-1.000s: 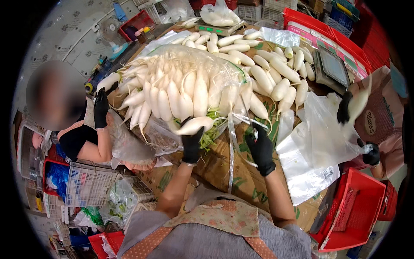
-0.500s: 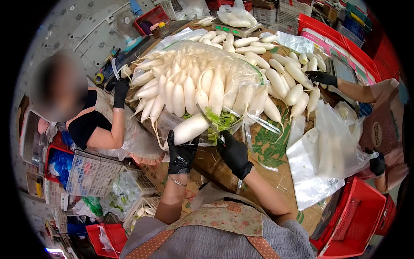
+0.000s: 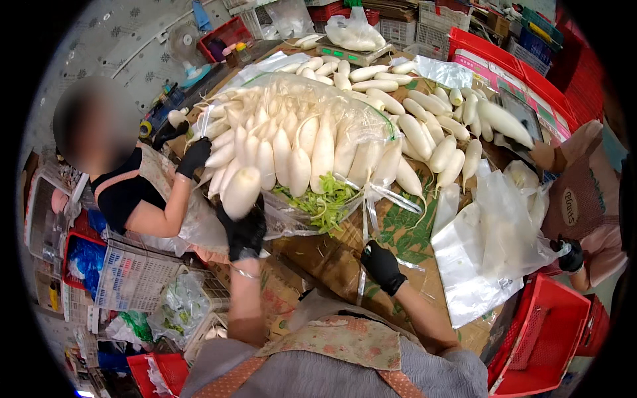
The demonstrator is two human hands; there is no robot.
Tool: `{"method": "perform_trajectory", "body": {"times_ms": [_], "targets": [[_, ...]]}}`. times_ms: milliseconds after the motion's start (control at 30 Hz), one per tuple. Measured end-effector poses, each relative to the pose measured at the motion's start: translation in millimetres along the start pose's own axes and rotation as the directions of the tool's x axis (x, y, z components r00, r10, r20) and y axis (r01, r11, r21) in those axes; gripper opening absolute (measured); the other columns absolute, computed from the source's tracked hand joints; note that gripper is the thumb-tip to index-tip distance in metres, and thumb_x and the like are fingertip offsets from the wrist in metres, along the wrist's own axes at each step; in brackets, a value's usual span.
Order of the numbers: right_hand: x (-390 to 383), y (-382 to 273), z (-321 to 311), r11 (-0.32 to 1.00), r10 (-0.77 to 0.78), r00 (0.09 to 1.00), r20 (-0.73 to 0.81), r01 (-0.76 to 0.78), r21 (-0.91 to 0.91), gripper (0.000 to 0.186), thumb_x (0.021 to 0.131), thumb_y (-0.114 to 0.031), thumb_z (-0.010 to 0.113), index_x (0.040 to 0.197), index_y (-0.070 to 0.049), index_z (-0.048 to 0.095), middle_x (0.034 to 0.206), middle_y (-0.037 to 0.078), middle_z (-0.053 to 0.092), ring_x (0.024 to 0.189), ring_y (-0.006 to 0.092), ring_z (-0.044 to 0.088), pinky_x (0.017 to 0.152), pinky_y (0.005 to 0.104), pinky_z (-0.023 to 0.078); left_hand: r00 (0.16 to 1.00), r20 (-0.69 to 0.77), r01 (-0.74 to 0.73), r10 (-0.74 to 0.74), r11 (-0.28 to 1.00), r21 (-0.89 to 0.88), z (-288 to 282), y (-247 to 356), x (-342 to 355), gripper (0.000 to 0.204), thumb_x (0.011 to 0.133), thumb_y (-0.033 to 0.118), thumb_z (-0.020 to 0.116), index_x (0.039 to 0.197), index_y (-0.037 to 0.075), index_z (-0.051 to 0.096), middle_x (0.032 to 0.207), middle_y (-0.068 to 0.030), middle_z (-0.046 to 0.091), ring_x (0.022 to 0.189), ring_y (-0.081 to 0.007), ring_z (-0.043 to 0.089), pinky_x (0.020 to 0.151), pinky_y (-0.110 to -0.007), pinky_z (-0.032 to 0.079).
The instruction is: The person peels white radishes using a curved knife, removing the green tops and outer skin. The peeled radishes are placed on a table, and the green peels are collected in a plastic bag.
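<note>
In my black-gloved left hand [image 3: 244, 229] is a thick white radish [image 3: 242, 189], raised at the left front of a big heap of radishes [image 3: 292, 142]. The fingers are wrapped round its lower end. My right hand [image 3: 383, 266], also gloved in black, is closed above the cardboard-covered table, apart from the heap. It grips a small knife [image 3: 367, 250], of which only a pale bit shows at the fist; the blade cannot be made out. Cut green leaves [image 3: 325, 199] lie between my hands on clear plastic, in front of the heap.
A co-worker [image 3: 149, 179] at the left handles radishes; another [image 3: 577, 199] at the right holds a radish and a plastic bag. Loose radishes [image 3: 424, 136] lie on the right. Plastic sheets [image 3: 474, 272] and a red crate [image 3: 541, 335] are near my right. Behind stands a scale [image 3: 355, 54].
My left hand has moved left and tilted the radish up on end. My right hand has drawn back from the leaves, toward me and right. The right co-worker has lifted a radish.
</note>
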State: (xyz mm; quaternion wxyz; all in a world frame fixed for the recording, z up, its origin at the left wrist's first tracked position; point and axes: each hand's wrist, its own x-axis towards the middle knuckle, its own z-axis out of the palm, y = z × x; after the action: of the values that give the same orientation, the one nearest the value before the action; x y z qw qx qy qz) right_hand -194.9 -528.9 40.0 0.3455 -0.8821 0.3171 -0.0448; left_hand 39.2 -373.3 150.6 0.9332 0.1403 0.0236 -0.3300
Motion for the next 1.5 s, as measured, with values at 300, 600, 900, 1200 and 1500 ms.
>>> {"method": "perform_trajectory", "body": {"times_ms": [300, 600, 900, 1200, 1500], "targets": [[-28, -58, -81, 0.493, 0.034, 0.998, -0.045, 0.022, 0.87, 0.051, 0.074, -0.018, 0.066, 0.117, -0.003, 0.045, 0.077, 0.002, 0.058, 0.045, 0.0079, 0.047, 0.041, 0.0218, 0.039, 0.899, -0.156, 0.393, -0.409, 0.596, 0.701, 2, -91, -23, 0.048, 0.083, 0.041, 0.048, 0.117, 0.008, 0.042, 0.108, -0.008, 0.052, 0.098, -0.023, 0.051, 0.08, -0.038, 0.044], [-10, 19, -106, 0.147, 0.559, 0.779, -0.284, 0.245, 0.958, 0.017, 0.076, -0.015, 0.063, 0.085, -0.003, 0.053, 0.057, 0.0, 0.05, 0.04, 0.0094, 0.043, 0.037, 0.0218, 0.032, 0.783, 0.622, -0.602, -0.011, -0.262, 0.754, -37, -111, 78, 0.042, 0.08, 0.012, 0.056, 0.119, 0.001, 0.042, 0.12, -0.0137, 0.045, 0.111, -0.0221, 0.042, 0.094, -0.032, 0.033], [93, 56, -203, 0.264, 0.589, 0.613, -0.526, 0.469, 0.843, 0.023, 0.078, -0.021, 0.062, 0.09, -0.003, 0.055, 0.074, 0.009, 0.059, 0.039, 0.0124, 0.047, 0.038, 0.0237, 0.038, 0.703, 0.333, -0.703, -0.628, -0.544, 0.458, -59, -138, 2, 0.039, 0.073, 0.027, 0.06, 0.109, 0.013, 0.054, 0.115, -0.012, 0.05, 0.115, -0.0315, 0.038, 0.095, -0.052, 0.024], [85, 14, -186, 0.524, 0.3, 0.768, -0.566, 0.363, 0.77, 0.021, 0.077, -0.019, 0.062, 0.085, -0.002, 0.054, 0.063, 0.001, 0.051, 0.041, 0.0087, 0.043, 0.037, 0.0238, 0.036, 0.824, 0.559, -0.566, -0.094, -0.108, 0.817, 28, -141, 111, 0.021, 0.076, 0.008, 0.057, 0.097, 0.003, 0.058, 0.093, -0.0122, 0.057, 0.083, -0.023, 0.057, 0.074, -0.031, 0.045], [19, -18, -143, 0.506, 0.205, 0.934, -0.293, 0.155, 0.849, 0.036, 0.078, -0.016, 0.061, 0.11, -0.004, 0.052, 0.067, 0.001, 0.052, 0.042, 0.0065, 0.043, 0.037, 0.0208, 0.036, 0.726, 0.655, -0.653, -0.207, -0.505, 0.564, 37, -222, 155, 0.062, 0.059, 0.03, 0.071, 0.109, 0.004, 0.046, 0.1, -0.0174, 0.051, 0.096, -0.0342, 0.046, 0.084, -0.042, 0.037]]}}
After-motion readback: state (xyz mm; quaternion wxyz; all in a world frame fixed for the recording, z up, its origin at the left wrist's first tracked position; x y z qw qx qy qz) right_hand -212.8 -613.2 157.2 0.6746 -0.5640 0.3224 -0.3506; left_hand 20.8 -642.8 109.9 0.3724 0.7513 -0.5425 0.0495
